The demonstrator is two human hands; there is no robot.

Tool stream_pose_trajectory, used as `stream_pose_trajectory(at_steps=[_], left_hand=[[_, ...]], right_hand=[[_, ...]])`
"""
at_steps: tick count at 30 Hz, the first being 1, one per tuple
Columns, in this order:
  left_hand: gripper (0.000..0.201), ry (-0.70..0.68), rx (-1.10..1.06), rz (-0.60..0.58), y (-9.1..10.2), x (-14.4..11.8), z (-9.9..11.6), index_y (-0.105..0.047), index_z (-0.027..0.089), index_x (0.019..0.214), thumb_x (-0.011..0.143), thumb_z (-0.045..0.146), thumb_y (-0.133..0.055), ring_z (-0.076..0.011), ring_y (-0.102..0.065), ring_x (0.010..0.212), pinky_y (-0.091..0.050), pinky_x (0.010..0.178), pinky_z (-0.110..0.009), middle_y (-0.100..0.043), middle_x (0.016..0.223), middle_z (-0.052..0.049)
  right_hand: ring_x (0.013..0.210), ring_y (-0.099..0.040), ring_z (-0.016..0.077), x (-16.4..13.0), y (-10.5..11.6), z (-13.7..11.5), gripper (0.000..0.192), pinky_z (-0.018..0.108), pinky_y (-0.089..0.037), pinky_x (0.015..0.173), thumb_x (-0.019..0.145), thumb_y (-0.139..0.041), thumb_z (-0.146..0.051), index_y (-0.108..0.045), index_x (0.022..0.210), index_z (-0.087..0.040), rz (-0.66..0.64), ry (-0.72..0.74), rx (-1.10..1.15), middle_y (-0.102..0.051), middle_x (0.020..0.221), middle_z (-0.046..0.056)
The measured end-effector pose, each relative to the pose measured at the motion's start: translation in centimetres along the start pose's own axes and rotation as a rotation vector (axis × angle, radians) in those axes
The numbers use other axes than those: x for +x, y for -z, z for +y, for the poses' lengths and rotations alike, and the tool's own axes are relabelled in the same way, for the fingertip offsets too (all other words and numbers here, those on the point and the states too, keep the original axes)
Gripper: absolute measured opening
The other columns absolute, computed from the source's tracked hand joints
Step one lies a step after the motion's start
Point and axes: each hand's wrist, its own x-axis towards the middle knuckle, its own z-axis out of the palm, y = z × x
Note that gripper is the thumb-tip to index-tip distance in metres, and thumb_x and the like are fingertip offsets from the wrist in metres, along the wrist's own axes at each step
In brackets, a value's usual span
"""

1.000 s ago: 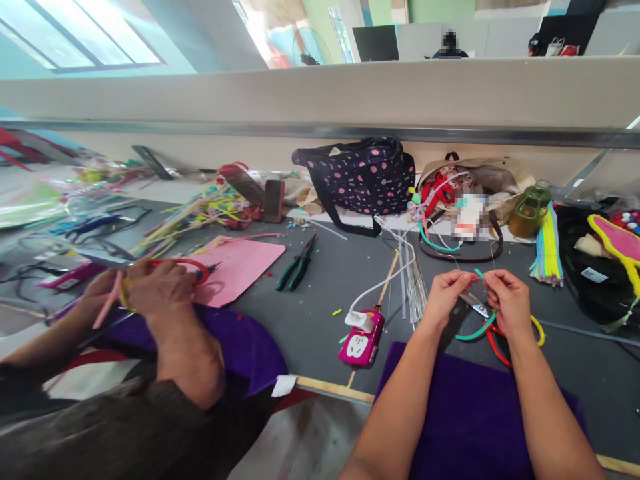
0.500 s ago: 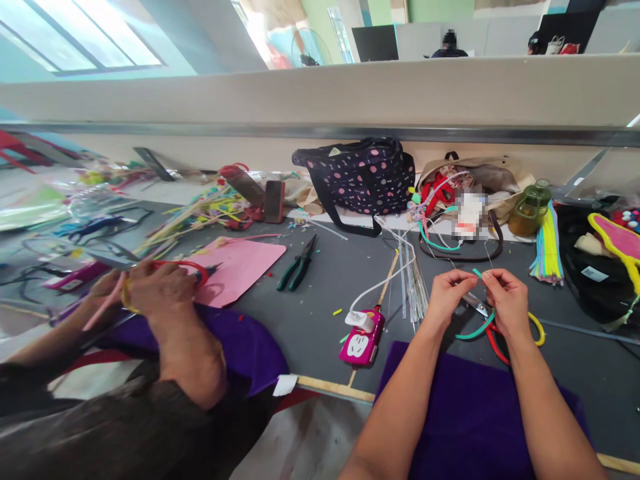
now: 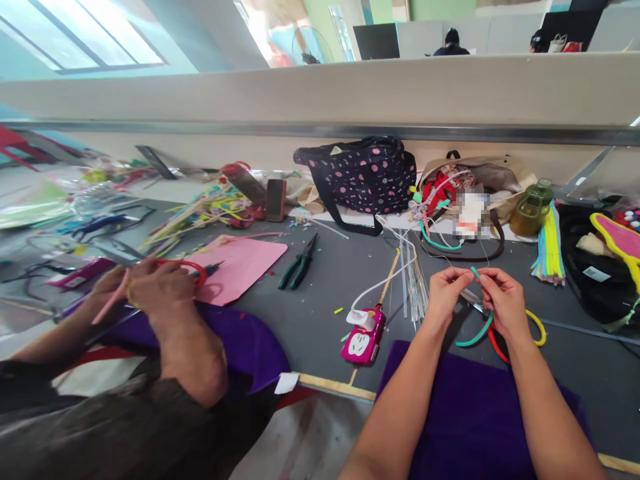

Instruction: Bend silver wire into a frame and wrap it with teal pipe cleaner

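Note:
A teal pipe cleaner (image 3: 476,335) curves down below my fingers, its short upper end poking out between the two hands. My left hand (image 3: 447,293) is closed, thumb and forefinger pinching near that end. Close beside it, my right hand (image 3: 504,300) pinches the same pipe cleaner, its fingertips almost touching the left ones. Under my hands lies a pair of scissors (image 3: 537,329) with red and yellow handles, partly covered by my right hand. A thin wire shows behind the hands; whether I hold it I cannot tell.
On my left, a co-worker's hands (image 3: 160,290) hold red-handled scissors and a pink strip. Green pliers (image 3: 299,262), a magenta power socket (image 3: 363,341) with a white cable and a bundle of wires (image 3: 416,287) lie between us. A glass jar (image 3: 531,208) and striped pipe cleaners (image 3: 549,243) stand right.
My hands have shifted very slightly left and stay pinched on the teal pipe cleaner, whose upper end is turned a little. The co-worker's scissors and pink strip have moved slightly.

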Motion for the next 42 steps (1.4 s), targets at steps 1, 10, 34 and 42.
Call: stream_pose_trajectory(at_steps=[1, 10, 34, 42], left_hand=[[0.019, 0.000, -0.001, -0.002, -0.04, -0.03, 0.01, -0.074, 0.015, 0.069, 0.063, 0.031, -0.080, -0.0133, -0.057, 0.066, -0.044, 0.069, -0.026, -0.070, 0.071, -0.005], [0.012, 0.008, 0.017, -0.017, -0.46, -0.34, -0.01, -0.073, 0.015, 0.068, 0.065, 0.027, -0.076, -0.0120, -0.056, 0.065, -0.043, 0.069, -0.025, -0.069, 0.069, -0.003], [0.014, 0.016, -0.025, -0.027, -0.54, -0.22, -0.21, -0.073, 0.015, 0.074, 0.063, 0.024, -0.076, -0.0108, -0.056, 0.064, -0.043, 0.066, -0.023, -0.068, 0.072, -0.003], [0.013, -0.030, 0.021, -0.042, -0.37, 0.00, -0.44, -0.072, 0.015, 0.075, 0.065, 0.023, -0.074, -0.0114, -0.056, 0.063, -0.042, 0.065, -0.024, -0.067, 0.068, -0.002]], right_hand=[[0.043, -0.036, 0.0040, -0.03, -0.03, -0.01, 0.027, 0.015, -0.022, 0.035, 0.068, -0.080, -0.037, -0.071, 0.086, -0.019, -0.003, -0.002, 0.003, -0.058, 0.061, -0.004], [0.044, -0.037, 0.0050, 0.08, -0.32, 0.26, 0.027, 0.016, -0.025, 0.035, 0.066, -0.082, -0.038, -0.067, 0.078, -0.019, 0.041, -0.002, 0.035, -0.051, 0.055, -0.006], [0.042, -0.040, 0.0063, -0.04, -0.79, 0.80, 0.027, 0.017, -0.029, 0.036, 0.066, -0.080, -0.039, -0.067, 0.077, -0.018, 0.125, 0.029, 0.000, -0.052, 0.050, -0.006], [0.043, -0.042, 0.0065, -0.16, -0.84, 0.65, 0.029, 0.018, -0.031, 0.035, 0.065, -0.080, -0.040, -0.066, 0.078, -0.018, 0.112, -0.007, 0.015, -0.057, 0.057, -0.003]])
